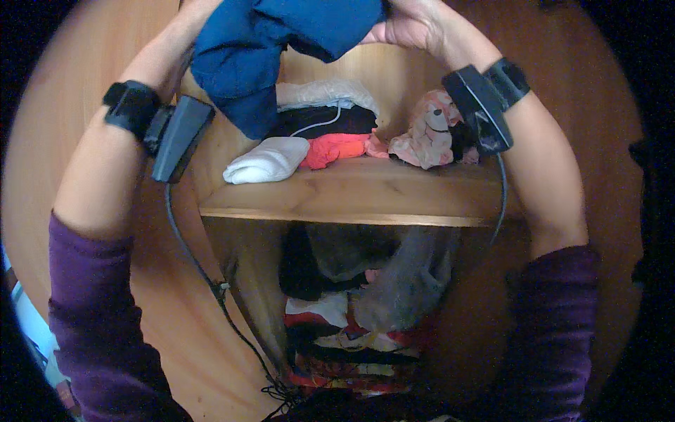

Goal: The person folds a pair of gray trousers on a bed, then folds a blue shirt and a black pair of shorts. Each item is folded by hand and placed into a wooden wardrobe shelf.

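A blue cloth garment [242,58] hangs at the top of the view, raised in front of an open wooden cupboard. My right hand [408,29] is at its right edge, with the fingers partly hidden by the cloth. My left hand is hidden behind the garment's left side; only its wrist and forearm show. Below the garment, on the shelf, lie a folded white knit item [268,160], a coral-red cloth [337,149] and a crumpled pink patterned cloth [426,132].
The wooden shelf [343,192] has a pale front edge. Behind lie dark fabric [321,122] with a white cord and a whitish bundle [327,93]. Several garments [369,327] are piled in the compartment below. Strapped devices on both forearms trail black cables [232,316].
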### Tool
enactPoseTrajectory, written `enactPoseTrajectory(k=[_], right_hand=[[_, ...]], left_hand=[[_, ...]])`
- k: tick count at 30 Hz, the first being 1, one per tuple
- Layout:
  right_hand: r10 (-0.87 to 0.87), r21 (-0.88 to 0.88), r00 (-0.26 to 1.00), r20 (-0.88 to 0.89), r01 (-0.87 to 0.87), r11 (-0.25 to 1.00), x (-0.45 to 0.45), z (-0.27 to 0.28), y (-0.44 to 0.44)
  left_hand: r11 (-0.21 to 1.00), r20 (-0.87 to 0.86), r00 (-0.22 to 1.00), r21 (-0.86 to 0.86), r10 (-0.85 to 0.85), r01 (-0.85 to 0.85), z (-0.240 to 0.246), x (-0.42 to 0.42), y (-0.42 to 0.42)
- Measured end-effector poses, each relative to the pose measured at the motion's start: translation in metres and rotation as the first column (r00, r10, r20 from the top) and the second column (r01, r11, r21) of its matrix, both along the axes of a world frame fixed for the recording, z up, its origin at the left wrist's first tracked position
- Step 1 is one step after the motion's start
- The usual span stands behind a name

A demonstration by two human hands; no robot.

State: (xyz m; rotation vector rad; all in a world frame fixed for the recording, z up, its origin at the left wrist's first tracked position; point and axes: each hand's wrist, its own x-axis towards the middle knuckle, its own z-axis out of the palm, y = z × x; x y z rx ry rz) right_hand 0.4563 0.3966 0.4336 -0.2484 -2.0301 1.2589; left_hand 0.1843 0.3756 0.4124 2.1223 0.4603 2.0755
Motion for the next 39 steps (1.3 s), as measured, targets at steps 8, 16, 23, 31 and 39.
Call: enactPoseTrajectory(k=[8, 16, 23, 31, 39], right_hand=[[-0.277, 0.374, 0.918, -0.282, 0.371, 0.85, 0.021, 0.038, 0.08], [-0.513, 0.383, 0.761, -0.397, 0.645, 0.661, 0.058, 0.047, 0.228], [-0.997, 0.546, -0.076, 0.007, 0.836, -0.06, 0.084, -0.038, 0.33], [-0.816, 0.779, 0.435, -0.381, 0.626, -0.03, 0.127, -0.043, 0.277], [-0.82, 0.96, 0.572, 0.015, 0.22, 0.171, 0.122, -0.11, 0.244]], left_hand=[[0.851, 0.13, 0.989, 0.508, 0.075, -0.131, 0.048, 0.043, 0.149], [0.857, -0.065, 0.906, 0.36, 0.419, -0.37, 0.085, 0.065, 0.311], [0.709, -0.559, 0.576, 0.03, 0.596, -0.704, -0.003, 0.043, 0.391], [0.955, -0.949, 0.315, -0.12, -0.03, -0.27, -0.001, 0.1, 0.287], [0.772, -0.754, 0.258, 0.474, 0.604, -0.425, -0.031, 0.093, 0.331]])
